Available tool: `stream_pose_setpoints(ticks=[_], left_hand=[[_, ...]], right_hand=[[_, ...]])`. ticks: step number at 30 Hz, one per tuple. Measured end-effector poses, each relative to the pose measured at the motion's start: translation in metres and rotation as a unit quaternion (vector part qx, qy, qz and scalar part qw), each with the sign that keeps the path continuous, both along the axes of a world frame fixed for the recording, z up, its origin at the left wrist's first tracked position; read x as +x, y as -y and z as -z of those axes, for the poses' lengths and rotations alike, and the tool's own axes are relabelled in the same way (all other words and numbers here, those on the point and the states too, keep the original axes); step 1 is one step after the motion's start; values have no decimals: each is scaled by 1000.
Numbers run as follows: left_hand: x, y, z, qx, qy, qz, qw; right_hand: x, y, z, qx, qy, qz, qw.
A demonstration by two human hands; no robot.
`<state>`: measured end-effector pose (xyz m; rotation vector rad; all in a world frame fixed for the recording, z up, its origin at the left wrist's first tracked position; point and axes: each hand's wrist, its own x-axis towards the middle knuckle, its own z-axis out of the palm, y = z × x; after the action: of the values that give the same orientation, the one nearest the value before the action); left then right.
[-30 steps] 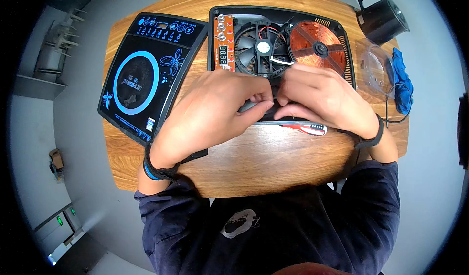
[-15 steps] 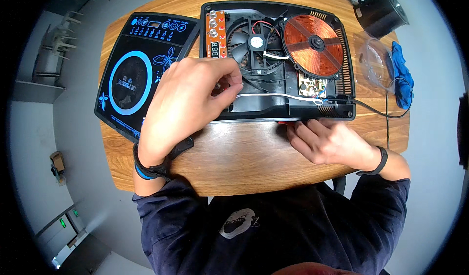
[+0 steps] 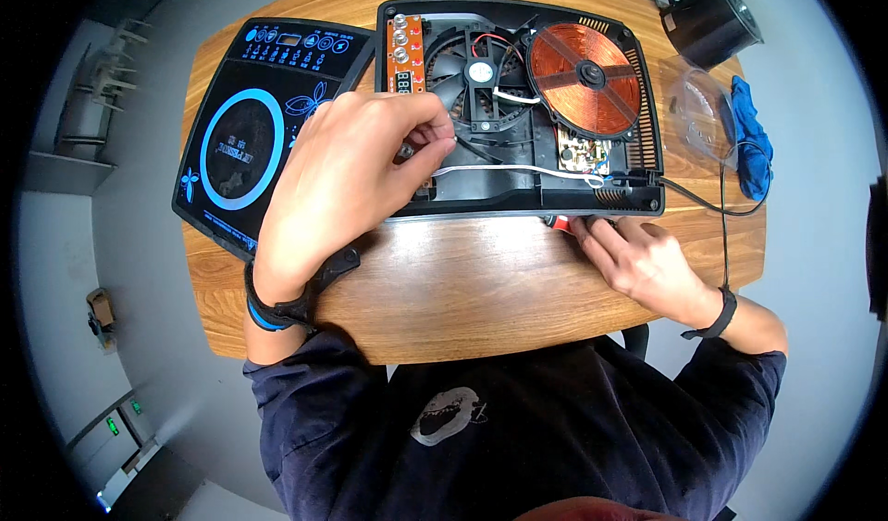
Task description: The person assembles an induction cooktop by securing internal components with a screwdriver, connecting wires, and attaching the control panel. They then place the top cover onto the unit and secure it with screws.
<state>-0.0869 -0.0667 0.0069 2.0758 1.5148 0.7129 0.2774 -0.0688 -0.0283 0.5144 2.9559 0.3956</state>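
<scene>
The opened induction cooker base [image 3: 527, 202] lies in front of me, showing its fan [image 3: 480, 73], copper coil [image 3: 585, 78] and orange control board [image 3: 403, 54]. My left hand [image 3: 356, 174] hangs over the board's near end, thumb and forefinger pinched together beside thin black wires [image 3: 476, 148]. Whatever is between those fingertips is too small to make out. Just off the base's front edge, my right hand [image 3: 638, 260] is closed around a red-and-black object [image 3: 559, 224]. Most of that object is hidden by the fingers and the base. A white wire [image 3: 518, 171] runs along the base's near side.
The cooker's black glass top [image 3: 242, 142] with blue markings lies to the left. At the right are a clear plastic container [image 3: 700, 105], a blue cloth [image 3: 754, 142] and the black power cord [image 3: 703, 204]. A dark kettle [image 3: 710, 21] stands at the far right corner.
My right hand has shifted slightly right along the base's front edge, and more of the red-and-black object shows. My left hand keeps its pinch at nearly the same place. The whole view has shifted slightly.
</scene>
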Motion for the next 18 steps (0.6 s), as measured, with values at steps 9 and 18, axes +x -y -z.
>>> stream_pose_setpoints(ticks=[9,18], left_hand=[[-7,7,-1,36,-4,10,999],[-9,9,-6,50,-2,6,999]], right_hand=[[-12,-31,-39,-324,-35,65,943],[-29,-59,-71,-291,-218,145,920]])
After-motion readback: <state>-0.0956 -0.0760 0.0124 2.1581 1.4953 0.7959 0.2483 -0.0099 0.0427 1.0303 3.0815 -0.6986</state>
